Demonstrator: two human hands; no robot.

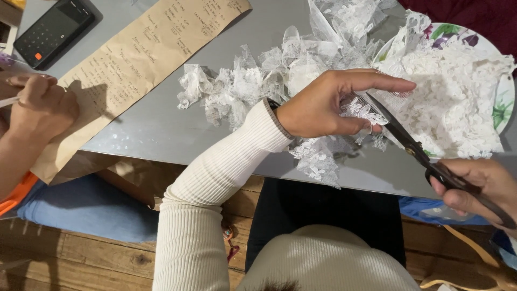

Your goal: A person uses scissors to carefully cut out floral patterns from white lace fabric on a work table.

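Nearest to me, the person in the cream ribbed sleeve [215, 183] leans over the near edge of the grey counter [161, 129]. At the near right, the right hand [474, 186] is closed through the handles of a pair of black scissors [425, 156], whose blades slant up and left, tips buried in the fabric. I cannot tell how far apart the blades stand.

Just beyond, the left hand [334, 105] holds a small white lace motif [362, 110]: the thumb presses it from the near side while the other fingers lie stretched out flat above it, pointing right. To cut cleanly here, I would judge it best to keep that lace taut, stay close along the embroidered edge, and take short snips with the fingertips clear of the blades.

Farther on, a heap of white lace scraps [253, 81] trails left across the counter, and a bigger pile of lace [458, 91] covers a floral plate [503, 102] at the right.

At the far left, another person's hand [40, 105] rests on a brown paper sheet [140, 54] covered with handwriting, holding what looks like a pen, and a black calculator [54, 29] lies beyond it.
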